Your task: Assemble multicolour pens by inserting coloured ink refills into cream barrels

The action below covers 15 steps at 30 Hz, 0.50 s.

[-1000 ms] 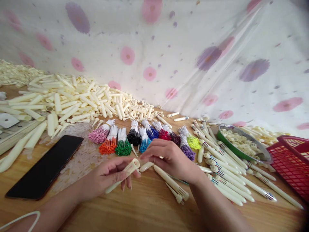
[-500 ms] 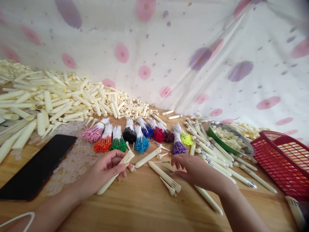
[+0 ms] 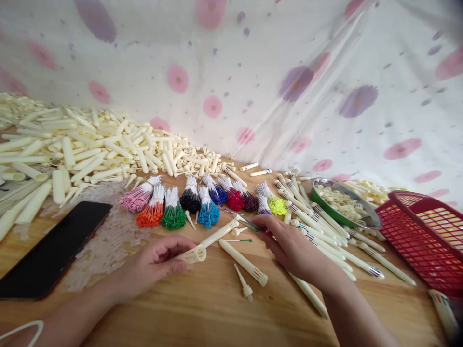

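My left hand (image 3: 159,260) is closed round a cream pen barrel (image 3: 193,255), its round open end turned to the right. Between the fingertips of my right hand (image 3: 289,241) are thin teal ink refills (image 3: 249,223); how many is hard to make out. On the wood between my hands lie a slotted cream barrel (image 3: 244,262), a pointed cream part (image 3: 243,283) and a green-tipped refill (image 3: 238,240). Another cream barrel (image 3: 220,232) rests just beyond my left hand. Banded refill bundles, among them green (image 3: 173,209) and light blue (image 3: 209,207), stand behind.
A large heap of cream barrels (image 3: 87,144) fills the back left. Near it are a black phone (image 3: 54,248) and scattered clear pieces (image 3: 104,236). Finished-looking pens (image 3: 325,241), a green bowl (image 3: 321,212) of small parts and a red basket (image 3: 423,241) lie right.
My left hand has turned the barrel so its open end shows. My right hand has lifted the thin refills up and away from the table, toward the bundles.
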Available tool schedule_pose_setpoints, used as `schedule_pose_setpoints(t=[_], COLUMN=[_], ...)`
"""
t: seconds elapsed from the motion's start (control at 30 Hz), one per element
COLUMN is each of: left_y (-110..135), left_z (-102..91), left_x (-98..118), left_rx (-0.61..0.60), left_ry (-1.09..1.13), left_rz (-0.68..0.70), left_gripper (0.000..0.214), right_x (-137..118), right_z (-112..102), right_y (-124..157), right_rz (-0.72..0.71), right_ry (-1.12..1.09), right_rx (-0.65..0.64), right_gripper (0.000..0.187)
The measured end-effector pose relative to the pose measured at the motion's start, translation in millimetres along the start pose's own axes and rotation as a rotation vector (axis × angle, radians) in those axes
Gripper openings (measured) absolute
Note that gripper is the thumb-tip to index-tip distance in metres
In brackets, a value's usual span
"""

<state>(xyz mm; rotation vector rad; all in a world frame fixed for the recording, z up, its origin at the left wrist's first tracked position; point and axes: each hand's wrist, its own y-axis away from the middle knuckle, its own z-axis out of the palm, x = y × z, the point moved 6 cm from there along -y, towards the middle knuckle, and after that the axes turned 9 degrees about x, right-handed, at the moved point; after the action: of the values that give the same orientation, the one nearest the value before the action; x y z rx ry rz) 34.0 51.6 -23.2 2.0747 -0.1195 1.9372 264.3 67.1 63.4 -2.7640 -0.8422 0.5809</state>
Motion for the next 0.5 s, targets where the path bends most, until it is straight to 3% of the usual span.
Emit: schedule_pose_setpoints(t=[0.07,0.17,0.5], left_y=[-0.1,-0.6,0.7], left_z=[-2.5,-5.7,-0.9], left_x=[-1.0,-0.3,7.0], left_rx=[-0.018,-0.068,-0.161], left_ry=[-0.025,-0.081,-0.155], left_rz=[0.012,0.062,0.138], left_gripper=[0.024,0.026,0.022], right_x=[-22.0,-43.1,-73.0], right_z=[-4.8,-2.2,-9.6], right_y=[-6.9,-11.0,6.2], right_rz=[-0.144,-0.281,-0.567], right_ry=[-0.04,-0.016,0.058], right_rx=[0.096,0.142,0.252], right_gripper=[0.021,0.023,0.019])
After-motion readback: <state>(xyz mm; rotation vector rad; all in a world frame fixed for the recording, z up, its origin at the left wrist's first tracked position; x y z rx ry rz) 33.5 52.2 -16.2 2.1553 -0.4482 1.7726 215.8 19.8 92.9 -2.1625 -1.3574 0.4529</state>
